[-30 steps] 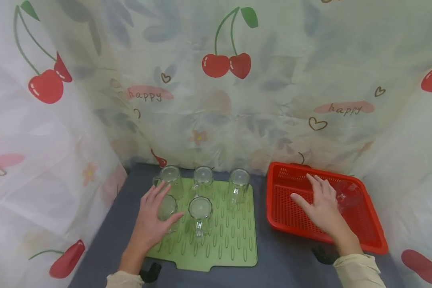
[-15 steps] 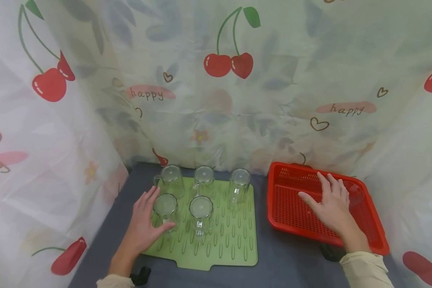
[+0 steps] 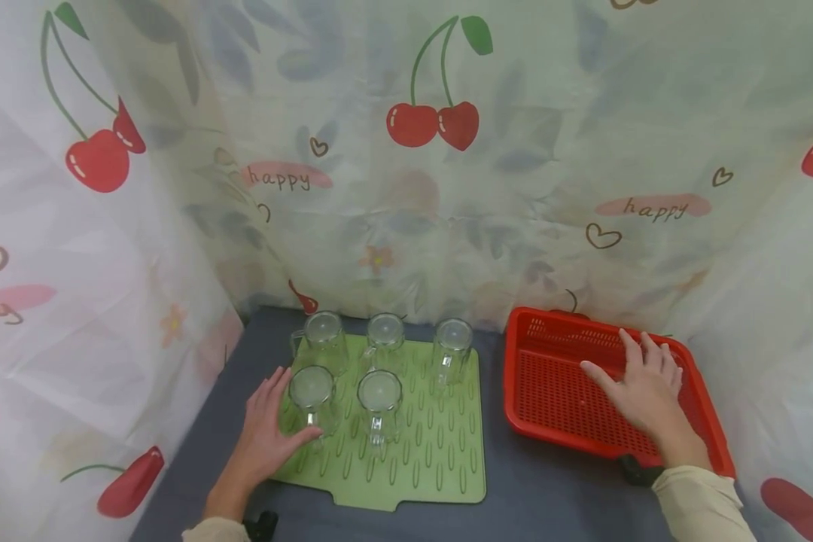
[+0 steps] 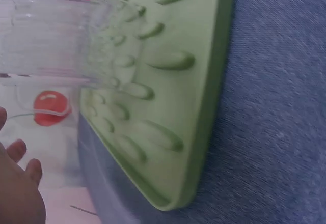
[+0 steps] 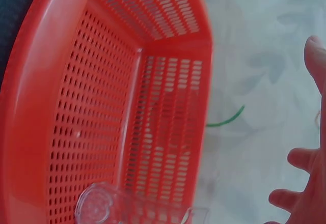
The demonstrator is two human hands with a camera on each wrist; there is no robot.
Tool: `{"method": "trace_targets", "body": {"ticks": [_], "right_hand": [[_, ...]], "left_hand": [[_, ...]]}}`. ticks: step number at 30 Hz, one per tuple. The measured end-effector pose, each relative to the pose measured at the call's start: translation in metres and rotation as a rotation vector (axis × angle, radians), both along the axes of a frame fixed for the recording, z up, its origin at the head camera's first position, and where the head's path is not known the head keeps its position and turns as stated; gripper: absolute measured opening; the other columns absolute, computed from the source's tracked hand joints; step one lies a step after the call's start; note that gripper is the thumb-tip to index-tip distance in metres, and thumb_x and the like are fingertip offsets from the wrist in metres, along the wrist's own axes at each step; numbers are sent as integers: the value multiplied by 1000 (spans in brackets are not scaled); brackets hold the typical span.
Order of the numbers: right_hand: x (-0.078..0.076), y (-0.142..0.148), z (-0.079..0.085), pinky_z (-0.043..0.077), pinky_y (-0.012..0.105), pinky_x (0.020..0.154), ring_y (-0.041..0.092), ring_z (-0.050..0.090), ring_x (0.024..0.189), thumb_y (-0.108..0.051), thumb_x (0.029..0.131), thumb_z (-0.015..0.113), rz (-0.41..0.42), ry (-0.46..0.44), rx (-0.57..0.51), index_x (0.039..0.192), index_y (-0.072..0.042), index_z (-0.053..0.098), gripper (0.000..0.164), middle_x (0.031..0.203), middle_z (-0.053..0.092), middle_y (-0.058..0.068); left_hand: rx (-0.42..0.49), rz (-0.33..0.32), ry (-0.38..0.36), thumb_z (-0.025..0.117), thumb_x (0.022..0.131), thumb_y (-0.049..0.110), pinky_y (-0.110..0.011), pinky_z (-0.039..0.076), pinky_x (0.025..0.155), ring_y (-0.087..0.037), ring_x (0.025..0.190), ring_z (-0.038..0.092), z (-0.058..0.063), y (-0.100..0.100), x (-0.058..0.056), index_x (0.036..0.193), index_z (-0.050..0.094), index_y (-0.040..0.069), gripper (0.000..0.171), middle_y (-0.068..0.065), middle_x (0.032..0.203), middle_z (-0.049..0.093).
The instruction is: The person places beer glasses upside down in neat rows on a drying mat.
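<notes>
My left hand point(image 3: 266, 433) is at the left side of the front-left glass mug point(image 3: 312, 388), fingers and thumb spread around its near side. In the left wrist view its fingertips point(image 4: 33, 172) are apart from the clear glass mug point(image 4: 46, 40). That mug stands upside down on a green drying mat point(image 3: 440, 459), handle facing me. Another mug point(image 3: 379, 391) stands to its right. Over the right part of a red plastic basket point(image 3: 515, 391) hovers my right hand point(image 3: 650, 395), fingers spread and holding nothing. A glass mug point(image 5: 99, 206) lies on its side in that basket, mostly hidden by the hand in the head view.
Behind, a row of three upturned mugs point(image 3: 386, 335) stands along the mat's far edge. A dark grey-blue cloth point(image 3: 515, 489) covers the table. Printed curtains point(image 3: 406, 211) close in the back and both sides.
My left hand has drawn left and down from over the front-left mug to its side. My right hand has drifted right over the basket, covering the mug in it.
</notes>
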State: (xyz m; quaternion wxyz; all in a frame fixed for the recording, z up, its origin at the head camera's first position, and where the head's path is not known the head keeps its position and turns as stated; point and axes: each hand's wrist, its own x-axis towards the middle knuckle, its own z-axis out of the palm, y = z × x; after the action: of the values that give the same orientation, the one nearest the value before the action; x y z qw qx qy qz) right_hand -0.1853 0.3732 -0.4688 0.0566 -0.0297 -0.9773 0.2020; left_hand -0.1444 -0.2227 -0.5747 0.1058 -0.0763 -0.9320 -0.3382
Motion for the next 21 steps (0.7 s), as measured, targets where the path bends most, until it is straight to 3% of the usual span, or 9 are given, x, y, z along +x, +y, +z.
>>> {"method": "trace_targets", "body": {"ticks": [8, 14, 21], "right_hand": [[-6, 18, -5, -3, 86, 109, 67, -6, 144, -70, 96, 49, -27, -50, 3, 163, -3, 3, 105, 161, -2, 40], [-12, 24, -3, -2, 85, 108, 67, -4, 142, -71, 96, 46, -39, -71, 6, 163, -2, 2, 106, 159, -1, 43], [-18, 29, -4, 1, 85, 107, 69, -1, 140, -72, 96, 45, -59, -79, 25, 162, 1, 5, 106, 157, 2, 45]], "left_hand": [[42, -12, -93, 88, 76, 47, -79, 19, 112, -54, 152, 16, -14, -4, 0, 165, 18, 19, 116, -16, 170, 21], [10, 20, -208, 85, 75, 58, -82, 21, 111, -53, 153, 14, -23, -4, 3, 166, 10, 18, 124, -20, 169, 21], [-64, 39, -252, 84, 70, 67, -79, 20, 114, -51, 154, 14, -38, -5, 4, 164, 12, 7, 133, -23, 167, 23]]}}
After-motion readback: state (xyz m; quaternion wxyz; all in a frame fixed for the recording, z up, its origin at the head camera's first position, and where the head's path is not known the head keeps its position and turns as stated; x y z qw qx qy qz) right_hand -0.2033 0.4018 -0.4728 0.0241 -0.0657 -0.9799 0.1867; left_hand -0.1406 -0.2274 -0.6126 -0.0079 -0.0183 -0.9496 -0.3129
